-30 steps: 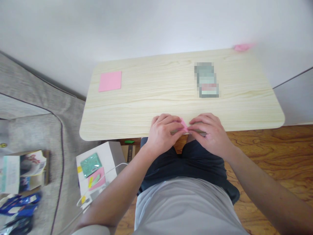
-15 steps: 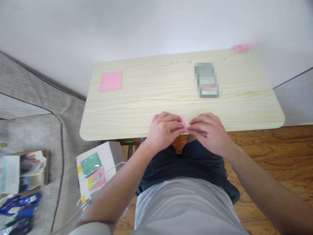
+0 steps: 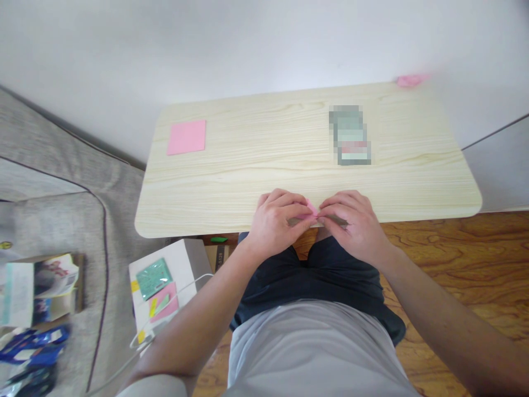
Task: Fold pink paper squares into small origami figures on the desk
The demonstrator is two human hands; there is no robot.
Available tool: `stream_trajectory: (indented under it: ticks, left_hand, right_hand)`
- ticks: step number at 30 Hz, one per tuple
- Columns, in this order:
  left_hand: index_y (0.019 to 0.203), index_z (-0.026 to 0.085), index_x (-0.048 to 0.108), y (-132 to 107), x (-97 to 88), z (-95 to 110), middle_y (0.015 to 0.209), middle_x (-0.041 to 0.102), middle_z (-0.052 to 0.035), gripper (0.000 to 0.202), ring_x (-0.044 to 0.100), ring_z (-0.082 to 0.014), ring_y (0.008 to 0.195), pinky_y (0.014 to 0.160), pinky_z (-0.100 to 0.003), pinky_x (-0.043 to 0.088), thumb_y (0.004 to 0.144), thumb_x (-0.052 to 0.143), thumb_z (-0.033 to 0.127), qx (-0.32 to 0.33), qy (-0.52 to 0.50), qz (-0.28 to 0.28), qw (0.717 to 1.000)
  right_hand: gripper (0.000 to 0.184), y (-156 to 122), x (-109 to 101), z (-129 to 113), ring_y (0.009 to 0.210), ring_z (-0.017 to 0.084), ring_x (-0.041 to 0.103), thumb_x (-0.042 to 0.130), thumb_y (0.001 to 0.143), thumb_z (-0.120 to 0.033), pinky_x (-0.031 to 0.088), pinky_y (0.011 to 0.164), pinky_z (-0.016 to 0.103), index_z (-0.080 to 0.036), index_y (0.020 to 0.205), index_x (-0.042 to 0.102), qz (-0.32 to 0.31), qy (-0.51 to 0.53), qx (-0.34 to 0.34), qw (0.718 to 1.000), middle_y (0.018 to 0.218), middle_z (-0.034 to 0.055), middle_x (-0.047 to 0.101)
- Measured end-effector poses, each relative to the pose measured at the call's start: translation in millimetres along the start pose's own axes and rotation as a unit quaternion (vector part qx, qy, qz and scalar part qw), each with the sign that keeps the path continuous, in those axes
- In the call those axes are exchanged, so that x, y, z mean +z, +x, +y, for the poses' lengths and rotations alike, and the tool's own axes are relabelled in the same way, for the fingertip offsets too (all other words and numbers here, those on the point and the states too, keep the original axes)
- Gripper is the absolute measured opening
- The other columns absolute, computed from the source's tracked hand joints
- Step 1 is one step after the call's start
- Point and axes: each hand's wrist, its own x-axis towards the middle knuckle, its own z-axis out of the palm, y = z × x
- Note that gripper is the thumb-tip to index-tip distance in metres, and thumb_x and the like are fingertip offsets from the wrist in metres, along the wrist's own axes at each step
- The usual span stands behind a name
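Observation:
Close to the front edge of the wooden table [image 3: 248, 165], a small folded piece of pink paper [image 3: 312, 207] is pinched between my two hands. My left hand [image 3: 278, 220] grips it with thumb and fingertips and covers most of it. From the other side, my right hand [image 3: 354, 223] holds its right end between thumb and forefinger. The exact folds are hidden by my fingers. On the table's left part lies a flat stack of pink square paper [image 3: 186, 137].
A blurred-out, phone-shaped item [image 3: 350, 135] lies right of the table's middle. A crumpled-looking pink piece [image 3: 410, 81] sits at the back right corner. Left below stands a white box [image 3: 192, 256] bearing a green packet [image 3: 154, 278], pink paper and a white cable. A grey sofa [image 3: 124, 220] is at left.
Both hands stay in almost the same place, still pinching the pink paper. The fingers and the paper have shifted only very slightly.

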Motion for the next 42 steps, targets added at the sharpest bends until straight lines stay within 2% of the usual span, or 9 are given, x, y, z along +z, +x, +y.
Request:
stream_trajectory:
  ticks: [5,9,13,17,21,26,33,38,42]
  left_hand:
    - [0.104,0.030,0.079,-2,-1.8,1,0.115,0.078,-0.0017,0.015,0.064,-0.0208,0.109,0.100,-0.042,0.044,0.096,0.067,0.029,0.004,-0.005,0.021,1.000]
    - [0.104,0.028,0.079,-2,1.4,3,0.106,0.079,-0.0036,0.018,0.066,-0.0203,0.102,0.097,-0.042,0.047,0.099,0.062,0.030,-0.005,0.000,0.068,0.998]
    - [0.101,0.026,0.079,2,7.8,4,0.104,0.078,-0.0054,0.018,0.067,-0.0211,0.101,0.095,-0.042,0.050,0.099,0.062,0.030,-0.013,-0.008,0.125,0.992]
    - [0.103,0.024,0.078,6,9.6,8,0.102,0.077,-0.0058,0.015,0.068,-0.0194,0.098,0.091,-0.039,0.054,0.098,0.064,0.028,-0.002,-0.062,0.148,0.987]
    - [0.107,0.022,0.075,7,4.2,15,0.105,0.077,-0.0060,0.015,0.069,-0.0183,0.100,0.092,-0.036,0.056,0.096,0.067,0.027,0.002,-0.148,0.119,0.982]
    - [0.109,0.020,0.074,7,-2.2,18,0.104,0.078,-0.0067,0.018,0.070,-0.0182,0.097,0.091,-0.035,0.057,0.097,0.067,0.031,-0.043,-0.229,0.067,0.970]
    - [0.107,0.020,0.077,5,-1.6,13,0.099,0.078,-0.0063,0.025,0.071,-0.0170,0.085,0.076,-0.031,0.057,0.093,0.072,0.040,-0.113,-0.349,0.042,0.929]
    - [0.105,0.021,0.080,7,-5.8,14,0.101,0.079,-0.0068,0.024,0.071,-0.0196,0.095,0.087,-0.032,0.055,0.088,0.078,0.038,-0.121,-0.417,0.028,0.900]
    - [0.103,0.022,0.081,9,-7.8,14,0.102,0.079,-0.0067,0.023,0.071,-0.0201,0.095,0.088,-0.033,0.055,0.084,0.083,0.036,-0.117,-0.466,0.026,0.877]
  right_hand:
    - [0.008,3,-4,-1,0.101,0.025,0.066,0.064,0.098,-0.027,0.050,0.094,0.046,-0.027,0.099,0.072,0.030,0.054,0.019,0.998,0.102,0.0039,0.076]
    - [0.010,6,-3,-6,0.093,0.024,0.070,0.065,0.098,-0.033,0.054,0.088,0.043,-0.027,0.101,0.072,0.061,0.116,0.067,0.989,0.098,0.0040,0.076]
    - [0.030,10,6,-15,0.087,0.022,0.074,0.073,0.092,-0.044,0.059,0.080,0.039,-0.028,0.117,0.068,0.078,0.266,0.162,0.947,0.095,0.0023,0.077]
    - [0.034,18,12,-22,0.086,0.021,0.074,0.080,0.086,-0.047,0.061,0.078,0.038,-0.027,0.112,0.070,0.091,0.369,0.187,0.906,0.093,0.0031,0.076]
    - [0.026,23,11,-23,0.082,0.020,0.072,0.081,0.086,-0.042,0.061,0.077,0.036,-0.026,0.105,0.072,0.104,0.393,0.196,0.892,0.088,0.0023,0.075]
    - [0.025,23,7,-21,0.081,0.018,0.070,0.080,0.087,-0.040,0.060,0.075,0.034,-0.026,0.105,0.073,0.095,0.392,0.189,0.896,0.089,0.0018,0.074]
    - [0.024,21,4,-20,0.083,0.017,0.068,0.079,0.089,-0.040,0.059,0.077,0.032,-0.027,0.108,0.072,0.067,0.413,0.166,0.893,0.091,0.0019,0.072]
    - [0.024,22,-3,-26,0.083,0.016,0.066,0.079,0.089,-0.037,0.057,0.078,0.030,-0.027,0.110,0.073,0.059,0.449,0.163,0.877,0.091,0.0014,0.070]
    - [0.031,22,-6,-29,0.083,0.017,0.066,0.080,0.089,-0.039,0.057,0.078,0.032,-0.028,0.116,0.071,0.061,0.462,0.157,0.871,0.091,0.0015,0.070]
